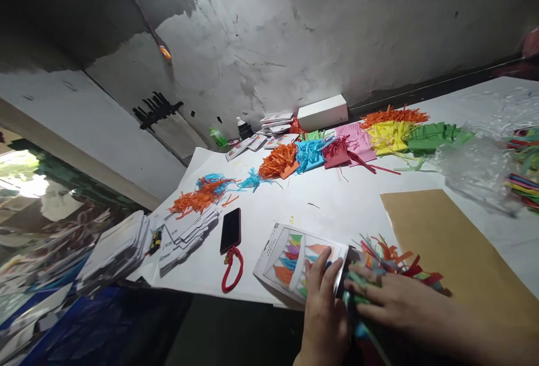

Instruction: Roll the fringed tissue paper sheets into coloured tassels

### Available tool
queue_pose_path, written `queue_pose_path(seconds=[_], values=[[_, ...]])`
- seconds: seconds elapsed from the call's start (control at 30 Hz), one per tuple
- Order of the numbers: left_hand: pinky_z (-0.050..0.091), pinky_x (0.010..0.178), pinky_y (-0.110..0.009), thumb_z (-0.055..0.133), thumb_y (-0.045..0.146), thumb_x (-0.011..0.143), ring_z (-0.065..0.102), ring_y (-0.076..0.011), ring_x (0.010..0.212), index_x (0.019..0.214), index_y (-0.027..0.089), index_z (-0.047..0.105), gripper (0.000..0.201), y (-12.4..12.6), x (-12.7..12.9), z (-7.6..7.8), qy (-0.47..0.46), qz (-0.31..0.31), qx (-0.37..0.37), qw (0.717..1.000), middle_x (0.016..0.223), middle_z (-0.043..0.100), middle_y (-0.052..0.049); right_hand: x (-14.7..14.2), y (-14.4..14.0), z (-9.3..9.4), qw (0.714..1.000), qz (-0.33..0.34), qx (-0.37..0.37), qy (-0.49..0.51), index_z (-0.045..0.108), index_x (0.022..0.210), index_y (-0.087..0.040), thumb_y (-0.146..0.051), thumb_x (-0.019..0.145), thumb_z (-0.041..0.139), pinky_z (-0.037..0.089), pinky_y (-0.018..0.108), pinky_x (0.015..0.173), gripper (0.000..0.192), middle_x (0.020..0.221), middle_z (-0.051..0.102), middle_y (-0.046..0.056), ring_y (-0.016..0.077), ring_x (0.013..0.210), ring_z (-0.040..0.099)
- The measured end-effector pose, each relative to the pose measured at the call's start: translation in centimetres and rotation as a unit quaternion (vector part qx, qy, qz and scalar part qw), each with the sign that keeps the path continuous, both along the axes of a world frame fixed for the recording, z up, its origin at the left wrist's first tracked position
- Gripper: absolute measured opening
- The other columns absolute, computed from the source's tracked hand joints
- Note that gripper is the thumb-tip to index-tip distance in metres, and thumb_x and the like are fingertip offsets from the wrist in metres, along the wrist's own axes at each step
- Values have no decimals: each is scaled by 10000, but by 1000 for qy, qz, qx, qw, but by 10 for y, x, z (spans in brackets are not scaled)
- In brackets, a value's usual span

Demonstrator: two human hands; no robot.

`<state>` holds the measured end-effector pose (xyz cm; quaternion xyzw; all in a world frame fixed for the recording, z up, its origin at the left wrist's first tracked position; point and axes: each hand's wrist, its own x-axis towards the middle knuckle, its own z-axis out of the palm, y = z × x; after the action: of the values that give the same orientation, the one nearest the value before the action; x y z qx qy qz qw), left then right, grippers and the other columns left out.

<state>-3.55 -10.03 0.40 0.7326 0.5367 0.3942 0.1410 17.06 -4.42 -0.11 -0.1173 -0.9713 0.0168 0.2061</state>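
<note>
Your left hand (324,304), fingers flat, presses one clear plastic packet of coloured paper tassels (295,262); your right hand (387,298), fingers spread, covers one loose multicoloured tassel bundle (391,262).

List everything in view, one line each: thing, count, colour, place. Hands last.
printed card: one, white with coloured shapes, near table edge, under the left hand
mixed fringe bundle: one, multicoloured, under the right hand
brown sheet: one, tan, right of the bundle
phone: one, black, with red loop strap, left of the card
fringed paper piles: several, orange, blue, red, pink, yellow, green, far side of table
card stacks: several, white, left edge
white box: one, by the wall
clear plastic bag: one, right side
left hand: fingers on the card
right hand: flat on the bundle
</note>
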Motion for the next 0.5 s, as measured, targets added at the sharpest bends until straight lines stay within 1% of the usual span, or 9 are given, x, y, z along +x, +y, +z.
queue_pose_path(seconds=[0.1, 0.17, 0.23, 0.3, 0.33, 0.37, 0.4, 0.47, 0.5], values=[[309, 1191, -645, 430, -19, 840, 398, -332, 1477, 1481, 299, 460, 716, -1, 8, -5, 0, -1, 7, 1000, 1604, 397, -147, -10, 1, -4, 998, -17, 54, 30, 717, 1104, -163, -155, 933, 597, 536, 445, 1032, 209, 1155, 734, 100, 303, 1154, 642], [374, 1168, -609, 425, -6, 857, 397, -321, 1479, 1486, 307, 446, 702, -3, 11, -3, 0, -15, -1, 1000, 1616, 378, -142, -13, 1, -7, 997, -6, 68, 41, 741, 1040, -206, -231, 935, 610, 556, 439, 965, 170, 1060, 747, 75, 331, 1159, 624], [388, 1170, -580, 480, 22, 840, 359, -322, 1502, 1518, 302, 397, 739, -6, 7, 5, 12, -75, -25, 997, 1640, 340, -140, -11, 1, -12, 998, -6, 59, 31, 744, 1028, -255, -298, 928, 623, 580, 411, 799, 163, 1116, 734, 57, 337, 1176, 607], [349, 1197, -571, 547, 84, 847, 298, -325, 1531, 1535, 287, 371, 738, -5, -8, 15, 32, -118, -46, 991, 1655, 316, -141, -4, 2, -17, 998, -19, 48, 28, 725, 1095, -285, -306, 926, 632, 561, 393, 720, 194, 1200, 708, 39, 314, 1131, 623], [313, 1213, -576, 562, 125, 870, 270, -323, 1542, 1530, 277, 383, 700, -1, -20, 20, 41, -101, -47, 993, 1655, 318, -144, -1, 3, -18, 998, -26, 43, 28, 708, 1141, -294, -305, 928, 634, 558, 402, 745, 226, 1227, 697, 34, 310, 1113, 631], [266, 1230, -584, 558, 173, 906, 241, -317, 1553, 1516, 270, 405, 636, 5, -35, 24, 47, -52, -49, 996, 1655, 320, -142, 2, 4, -19, 998, -30, 41, 29, 690, 1183, -294, -304, 931, 633, 556, 425, 792, 259, 1240, 690, 35, 317, 1112, 633], [212, 1239, -605, 527, 213, 941, 222, -313, 1559, 1487, 254, 444, 554, 13, -53, 26, 42, 36, -33, 998, 1641, 346, -148, 5, 6, -18, 998, -28, 41, 24, 671, 1222, -289, -294, 934, 628, 550, 453, 837, 291, 1253, 685, 41, 333, 1130, 629], [152, 1254, -596, 567, 342, 923, 203, -327, 1560, 1453, 193, 476, 558, 34, -89, 28, 25, 214, -89, 972, 1638, 348, -166, 7, 8, -15, 999, -14, 39, 8, 648, 1264, -269, -257, 940, 610, 542, 480, 887, 327, 1272, 681, 58, 361, 1188, 609], [129, 1238, -645, 587, 383, 889, 199, -385, 1551, 1428, 128, 489, 604, 45, -105, 28, 16, 251, -111, 961, 1615, 363, -226, 8, 10, -12, 999, -5, 34, 1, 645, 1268, -261, -231, 944, 598, 544, 465, 890, 329, 1266, 684, 63, 358, 1211, 601]])
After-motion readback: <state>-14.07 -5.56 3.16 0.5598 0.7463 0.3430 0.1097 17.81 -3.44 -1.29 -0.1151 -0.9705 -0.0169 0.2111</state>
